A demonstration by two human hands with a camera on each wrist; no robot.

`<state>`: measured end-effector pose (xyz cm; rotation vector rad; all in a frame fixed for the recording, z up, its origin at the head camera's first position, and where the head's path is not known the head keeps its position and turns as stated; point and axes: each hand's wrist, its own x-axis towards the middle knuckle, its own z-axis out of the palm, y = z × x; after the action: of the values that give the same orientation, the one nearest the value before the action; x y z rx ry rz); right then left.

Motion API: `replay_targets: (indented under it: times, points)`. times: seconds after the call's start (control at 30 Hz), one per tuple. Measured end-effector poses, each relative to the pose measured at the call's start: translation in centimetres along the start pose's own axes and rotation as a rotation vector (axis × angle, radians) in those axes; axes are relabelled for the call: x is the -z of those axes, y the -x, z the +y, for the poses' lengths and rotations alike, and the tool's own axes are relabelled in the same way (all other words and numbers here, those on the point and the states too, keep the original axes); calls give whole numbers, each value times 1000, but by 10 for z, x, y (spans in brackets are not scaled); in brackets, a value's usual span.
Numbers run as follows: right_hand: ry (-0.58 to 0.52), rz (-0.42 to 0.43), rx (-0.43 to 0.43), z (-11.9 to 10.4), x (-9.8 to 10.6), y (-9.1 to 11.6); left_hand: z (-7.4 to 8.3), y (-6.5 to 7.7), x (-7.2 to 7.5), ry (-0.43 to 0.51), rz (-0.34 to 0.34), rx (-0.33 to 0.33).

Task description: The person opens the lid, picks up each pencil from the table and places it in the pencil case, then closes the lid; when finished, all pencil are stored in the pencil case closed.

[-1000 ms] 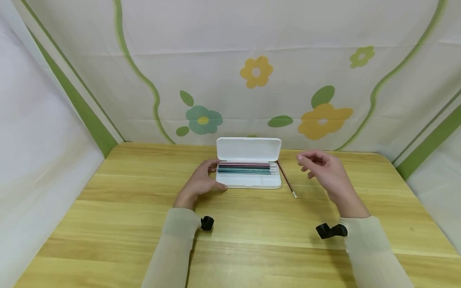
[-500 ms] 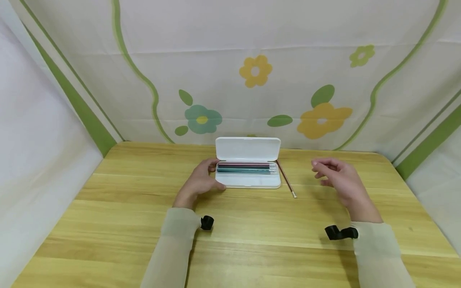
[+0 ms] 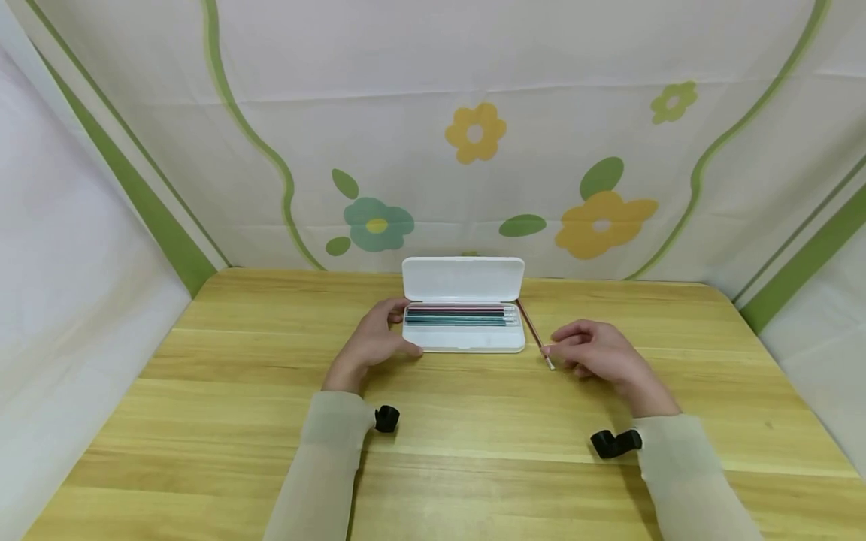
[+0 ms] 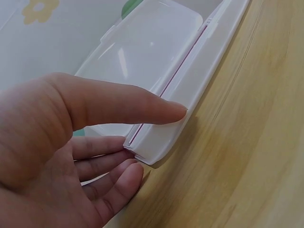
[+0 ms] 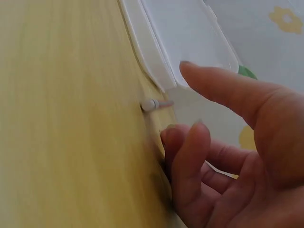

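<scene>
A white pencil case (image 3: pixel 467 341) stands with its lid up at the table's back. Several pencils (image 3: pixel 460 311), dark, green and reddish, lie side by side in its tray. My left hand (image 3: pixel 370 344) holds the case's left end; in the left wrist view the thumb (image 4: pixel 142 107) lies along the front wall and the fingers are at the end. A loose reddish pencil (image 3: pixel 531 324) with a white eraser end lies slanting on the table, right of the case. Beside that eraser end hovers my right hand (image 3: pixel 605 361). In the right wrist view, its thumb and fingers are apart near the pencil (image 5: pixel 153 104).
The wooden table (image 3: pixel 473 466) runs up to a white flowered cloth (image 3: pixel 419 135) behind the case. More cloth hangs at the left and right sides. Black wrist cameras (image 3: pixel 387 418) are strapped over both sleeves.
My right hand first drew back to the right, then came left and down to the loose pencil's eraser end. The left hand, case and pencils stay put.
</scene>
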<state>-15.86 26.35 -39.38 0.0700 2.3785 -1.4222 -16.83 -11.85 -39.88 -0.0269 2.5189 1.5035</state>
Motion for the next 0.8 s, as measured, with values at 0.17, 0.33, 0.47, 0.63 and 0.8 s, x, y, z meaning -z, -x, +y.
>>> replay_targets:
  times: [0.17,0.33,0.47,0.63,0.8]
  points:
    - [62,-10,26,-6,-13,0,0,-1,1,2,-3,1]
    - [142,12,46,-13,-24,1,0,0,2,5,-7,3]
    - [171,37,37,-15,-27,2,0,-1,1,3,-9,4]
    - [201,68,26,-16,-30,1,0,-1,2,-1,-10,3]
    - [258,93,20,-16,-32,0,0,-1,2,-7,-12,2]
